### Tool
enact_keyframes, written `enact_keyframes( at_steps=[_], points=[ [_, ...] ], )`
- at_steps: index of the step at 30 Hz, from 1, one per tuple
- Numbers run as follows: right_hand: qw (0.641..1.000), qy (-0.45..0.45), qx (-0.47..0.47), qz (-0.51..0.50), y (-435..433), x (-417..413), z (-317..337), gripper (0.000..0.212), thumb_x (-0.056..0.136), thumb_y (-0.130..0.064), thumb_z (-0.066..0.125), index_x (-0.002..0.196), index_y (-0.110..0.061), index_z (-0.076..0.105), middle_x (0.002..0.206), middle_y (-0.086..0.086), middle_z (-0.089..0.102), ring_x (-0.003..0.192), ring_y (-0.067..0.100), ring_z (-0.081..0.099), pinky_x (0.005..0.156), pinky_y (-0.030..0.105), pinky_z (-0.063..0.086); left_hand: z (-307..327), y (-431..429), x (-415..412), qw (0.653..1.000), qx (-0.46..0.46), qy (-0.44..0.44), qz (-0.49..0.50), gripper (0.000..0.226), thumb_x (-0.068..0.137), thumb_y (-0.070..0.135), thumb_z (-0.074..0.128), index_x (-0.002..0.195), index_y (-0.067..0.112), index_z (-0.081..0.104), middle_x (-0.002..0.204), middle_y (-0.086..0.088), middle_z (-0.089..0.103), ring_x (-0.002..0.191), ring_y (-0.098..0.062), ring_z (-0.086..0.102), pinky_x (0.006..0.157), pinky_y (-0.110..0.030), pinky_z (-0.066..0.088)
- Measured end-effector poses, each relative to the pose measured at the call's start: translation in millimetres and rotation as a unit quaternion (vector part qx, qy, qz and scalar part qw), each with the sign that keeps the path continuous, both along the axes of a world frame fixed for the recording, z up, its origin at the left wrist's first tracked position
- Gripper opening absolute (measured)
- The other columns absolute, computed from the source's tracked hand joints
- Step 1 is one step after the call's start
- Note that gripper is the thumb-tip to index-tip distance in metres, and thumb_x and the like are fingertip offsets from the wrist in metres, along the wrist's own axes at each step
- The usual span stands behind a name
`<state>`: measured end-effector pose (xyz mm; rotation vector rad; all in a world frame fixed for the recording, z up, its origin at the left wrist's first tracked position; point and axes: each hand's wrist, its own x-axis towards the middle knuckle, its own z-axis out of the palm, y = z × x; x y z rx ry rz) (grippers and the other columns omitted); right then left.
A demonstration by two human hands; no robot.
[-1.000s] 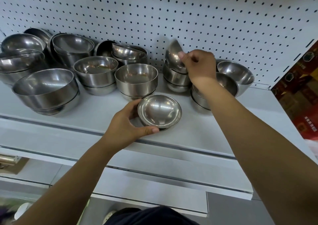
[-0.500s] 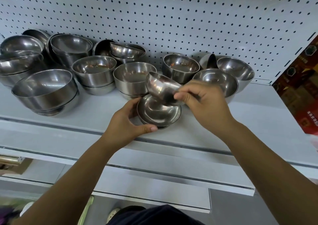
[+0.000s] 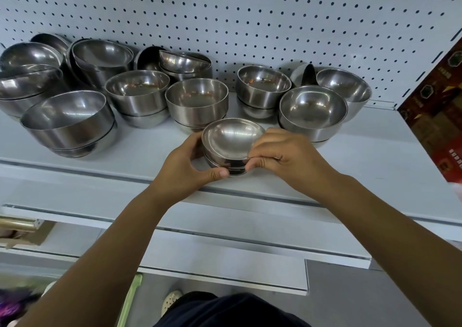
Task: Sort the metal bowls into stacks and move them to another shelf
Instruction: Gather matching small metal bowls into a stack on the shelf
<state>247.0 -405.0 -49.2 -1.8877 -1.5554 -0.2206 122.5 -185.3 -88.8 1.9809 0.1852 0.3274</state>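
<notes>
At the near edge of the shelf (image 3: 375, 151), roughly mid-way along it, a small top bowl (image 3: 232, 139) sits nested in a lower bowl (image 3: 225, 162) of about the same size, and both hands are on this little stack. The left hand (image 3: 183, 169) curls round the left side of the lower bowl, thumb across its near wall; this grip looks meant to steady the base so it cannot slide on the smooth shelf. The right hand (image 3: 287, 159) has its fingers bent in a pinch on the top bowl's near right rim, probably to seat it squarely, since its rim looks slightly tilted against the one beneath. The stack stands apart from the other bowls, likely so that like sizes can be gathered there and lifted off together. Farther back, before the pegboard (image 3: 250, 14), the rest wait in loose groups: a mid stack (image 3: 197, 101) just beyond the hands, a right stack (image 3: 312, 109) just beside the right hand, a leaning bowl (image 3: 345, 86) behind it, and large bowls (image 3: 67, 119) at the left, several tipped or unevenly nested, so the sorting seems at an early stage. No stack has gone to another shelf so far as the view shows. Polished steel is slippery, so a firm two-handed hold suits it.
</notes>
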Motion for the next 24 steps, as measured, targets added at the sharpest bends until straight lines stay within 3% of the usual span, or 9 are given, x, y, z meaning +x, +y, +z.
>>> enact_keyframes(
  at_steps=[9, 12, 15, 17, 20, 22, 24],
  points=[
    [1.000, -0.023, 0.000, 0.003, 0.3, -0.2, -5.1, 0.021, 0.088, -0.030, 0.077, 0.088, -0.011, 0.082, 0.085, 0.000, 0.074, 0.083, 0.012, 0.060, 0.076, 0.025, 0.050, 2.7, -3.7, -1.2, 1.000, -0.004, 0.005, 0.010, 0.092, 0.061, 0.045, 0.089, 0.142, 0.024, 0.052, 0.129, 0.019, 0.064, 0.122, 0.004, 0.059, 0.108, -0.028, 0.049],
    [0.999, 0.008, 0.043, -0.031, -2.1, 3.2, -4.3, 0.031, 0.085, -0.033, 0.076, 0.097, -0.005, 0.081, 0.092, 0.004, 0.076, 0.088, 0.017, 0.066, 0.080, 0.033, 0.054, 2.7, -11.8, -4.8, 1.000, 0.004, -0.009, 0.016, 0.100, 0.063, 0.048, 0.088, 0.148, 0.028, 0.040, 0.141, 0.017, 0.054, 0.127, 0.003, 0.054, 0.105, -0.019, 0.047],
    [0.993, 0.023, 0.084, -0.079, -8.7, 13.0, 11.5, 0.025, 0.086, -0.028, 0.080, 0.096, -0.006, 0.081, 0.093, 0.004, 0.077, 0.087, 0.019, 0.069, 0.081, 0.037, 0.055, 0.3, -26.5, -5.8, 0.998, 0.010, -0.037, 0.044, 0.106, 0.062, 0.053, 0.087, 0.150, 0.031, 0.033, 0.147, 0.017, 0.042, 0.130, 0.005, 0.047, 0.101, -0.010, 0.043],
    [0.987, 0.026, 0.104, -0.119, -13.4, 22.8, 25.9, 0.019, 0.087, -0.024, 0.081, 0.094, -0.007, 0.081, 0.091, 0.003, 0.076, 0.086, 0.020, 0.070, 0.082, 0.035, 0.056, -0.1, -36.2, -1.9, 0.996, 0.009, -0.052, 0.069, 0.105, 0.059, 0.056, 0.087, 0.148, 0.032, 0.035, 0.145, 0.019, 0.043, 0.127, 0.008, 0.047, 0.096, -0.003, 0.041],
    [0.968, 0.109, 0.105, -0.198, -17.4, 42.0, 43.8, 0.017, 0.090, -0.027, 0.080, 0.095, -0.011, 0.080, 0.090, 0.000, 0.075, 0.085, 0.013, 0.069, 0.083, 0.023, 0.053, 0.6, -42.4, 7.3, 0.995, 0.017, -0.059, 0.082, 0.101, 0.056, 0.061, 0.085, 0.143, 0.038, 0.039, 0.141, 0.020, 0.045, 0.124, 0.006, 0.050, 0.093, 0.000, 0.040],
    [0.947, 0.145, 0.093, -0.270, -19.3, 61.6, 54.8, 0.017, 0.091, -0.032, 0.078, 0.092, -0.015, 0.078, 0.087, -0.003, 0.073, 0.080, 0.005, 0.065, 0.078, 0.014, 0.049, 0.0, -43.1, 10.9, 0.995, 0.026, -0.057, 0.082, 0.100, 0.057, 0.064, 0.084, 0.143, 0.042, 0.038, 0.140, 0.022, 0.045, 0.122, 0.002, 0.051, 0.096, -0.006, 0.041],
    [0.931, 0.138, 0.056, -0.333, -22.4, 84.6, 65.6, 0.025, 0.093, -0.038, 0.075, 0.093, -0.013, 0.078, 0.090, 0.000, 0.075, 0.084, 0.008, 0.066, 0.082, 0.018, 0.049, -1.8, -42.0, 12.5, 0.994, 0.032, -0.056, 0.083, 0.101, 0.057, 0.066, 0.083, 0.144, 0.040, 0.040, 0.141, 0.021, 0.047, 0.124, -0.004, 0.052, 0.102, -0.020, 0.045]
  ],
)
